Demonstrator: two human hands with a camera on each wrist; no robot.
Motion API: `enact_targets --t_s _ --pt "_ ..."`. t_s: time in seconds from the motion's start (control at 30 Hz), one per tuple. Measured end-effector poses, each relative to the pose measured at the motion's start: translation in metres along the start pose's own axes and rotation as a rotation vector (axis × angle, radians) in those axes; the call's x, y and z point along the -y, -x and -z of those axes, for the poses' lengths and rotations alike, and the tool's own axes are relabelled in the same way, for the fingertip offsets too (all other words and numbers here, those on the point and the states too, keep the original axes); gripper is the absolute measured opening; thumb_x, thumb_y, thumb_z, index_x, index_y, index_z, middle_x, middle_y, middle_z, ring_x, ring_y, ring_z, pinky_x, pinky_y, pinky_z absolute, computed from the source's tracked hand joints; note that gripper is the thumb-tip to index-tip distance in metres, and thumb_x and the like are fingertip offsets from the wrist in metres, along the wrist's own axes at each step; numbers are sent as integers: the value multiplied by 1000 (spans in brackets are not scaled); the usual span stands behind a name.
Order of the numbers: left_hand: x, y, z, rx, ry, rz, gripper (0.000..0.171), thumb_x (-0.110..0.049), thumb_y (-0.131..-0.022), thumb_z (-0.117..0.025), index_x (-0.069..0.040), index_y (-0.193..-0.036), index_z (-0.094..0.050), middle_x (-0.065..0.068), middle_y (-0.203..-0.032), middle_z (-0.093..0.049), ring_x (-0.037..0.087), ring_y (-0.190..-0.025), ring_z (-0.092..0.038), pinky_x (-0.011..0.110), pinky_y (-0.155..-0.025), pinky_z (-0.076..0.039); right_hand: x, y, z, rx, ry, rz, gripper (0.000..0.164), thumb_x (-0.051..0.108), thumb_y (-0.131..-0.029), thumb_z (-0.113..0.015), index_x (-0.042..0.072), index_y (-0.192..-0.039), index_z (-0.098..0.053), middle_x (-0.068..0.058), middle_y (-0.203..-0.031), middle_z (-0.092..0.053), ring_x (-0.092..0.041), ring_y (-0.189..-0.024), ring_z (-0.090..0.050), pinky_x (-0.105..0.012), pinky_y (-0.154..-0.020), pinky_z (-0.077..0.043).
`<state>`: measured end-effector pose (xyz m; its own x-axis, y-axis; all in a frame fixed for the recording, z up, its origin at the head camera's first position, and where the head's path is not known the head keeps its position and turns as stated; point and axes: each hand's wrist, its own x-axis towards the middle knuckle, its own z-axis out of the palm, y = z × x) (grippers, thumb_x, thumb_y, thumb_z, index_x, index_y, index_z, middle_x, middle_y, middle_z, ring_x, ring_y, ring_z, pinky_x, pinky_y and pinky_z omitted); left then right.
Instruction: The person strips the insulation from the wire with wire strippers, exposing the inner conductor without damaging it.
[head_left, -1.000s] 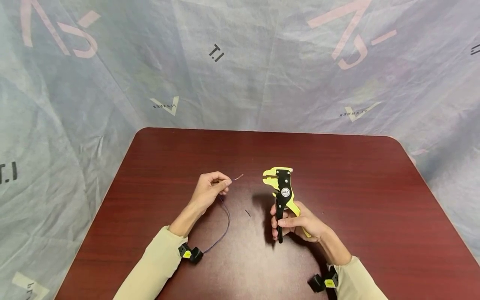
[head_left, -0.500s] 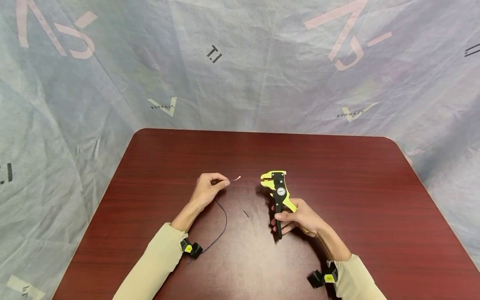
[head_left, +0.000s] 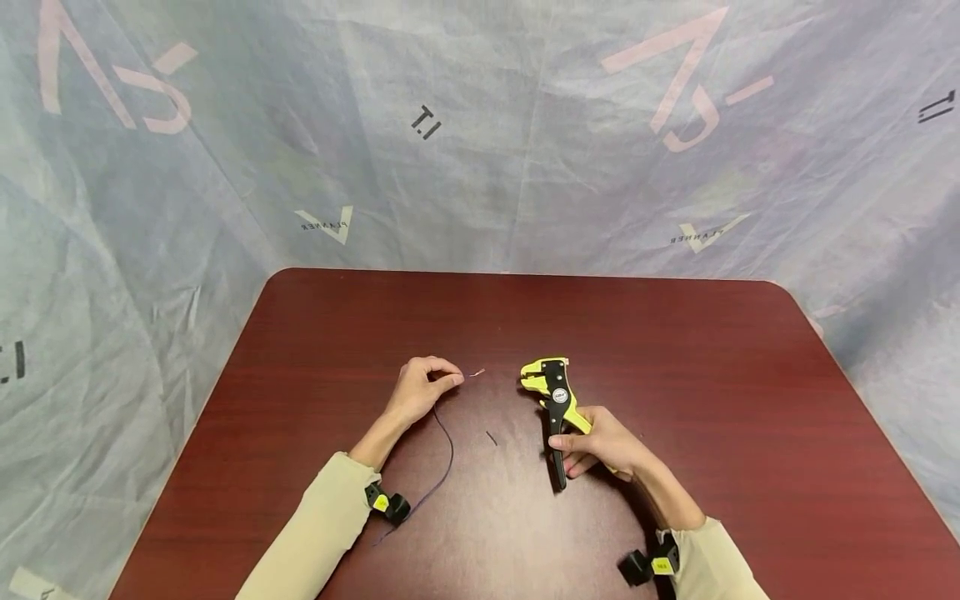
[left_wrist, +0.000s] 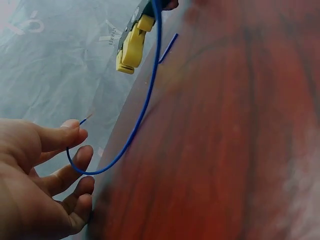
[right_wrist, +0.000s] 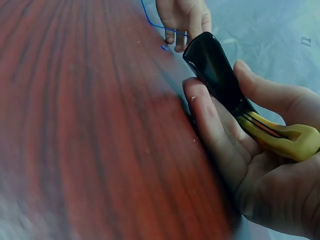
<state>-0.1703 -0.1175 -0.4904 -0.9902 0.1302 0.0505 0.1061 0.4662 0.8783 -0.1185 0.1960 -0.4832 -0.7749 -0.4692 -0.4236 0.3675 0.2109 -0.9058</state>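
My left hand [head_left: 417, 392] pinches a thin blue wire [left_wrist: 131, 136] between thumb and forefinger. Bare copper strands [left_wrist: 90, 114] stick out past the fingertips, pointing toward the tool. From the pinch the wire loops down and back toward my left wrist. My right hand [head_left: 600, 442] holds a yellow and black wire stripper [head_left: 557, 398] by its handles, thumb on the black one. Its head is tilted up and to the left, with the jaws apart and nothing between them. A short gap separates the wire's bare end from the stripper's head.
A short cut piece of blue wire [head_left: 491, 438] lies on the dark red table [head_left: 675, 350] between the hands. Tiny crumbs dot the surface in the right wrist view. A grey printed cloth [head_left: 480, 183] hangs behind the table's far edge.
The wire stripper has moved slightly left and lower, closer to the tabletop. My left hand keeps its pinch on the wire, almost in place. The view has tipped up a little.
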Motion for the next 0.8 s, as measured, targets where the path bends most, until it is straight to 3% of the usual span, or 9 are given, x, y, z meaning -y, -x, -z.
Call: enact_targets --t_s 0.33,0.53,0.8 --pt "13 6 -9 -4 -40 -98 7 -17 -85 -78 -10 -84 -79 4 -89 -76 14 -87 -66 25 -80 -49 -3 1 -1 12 -20 -41 33 19 -93 -71 -3 -101 -47 -7 -72 -65 -13 -59 -69 -33 -59 -61" --pt "17 7 -12 -39 -50 -121 7 -16 -81 -81 -11 -85 -79 2 -86 -74 18 -91 -58 30 -85 -41 -2 0 1 39 -50 -45 29 21 -98 -64 -3 -104 -48 -6 -74 -66 -13 -62 -70 -32 -60 -61" --pt "15 3 -16 -46 -79 -141 8 -13 -79 -82 -11 -86 -79 2 -84 -73 20 -91 -58 30 -85 -42 6 6 6 45 -37 -17 28 18 -100 -60 -6 -110 -50 -10 -81 -67 -17 -68 -73 -33 -62 -62"
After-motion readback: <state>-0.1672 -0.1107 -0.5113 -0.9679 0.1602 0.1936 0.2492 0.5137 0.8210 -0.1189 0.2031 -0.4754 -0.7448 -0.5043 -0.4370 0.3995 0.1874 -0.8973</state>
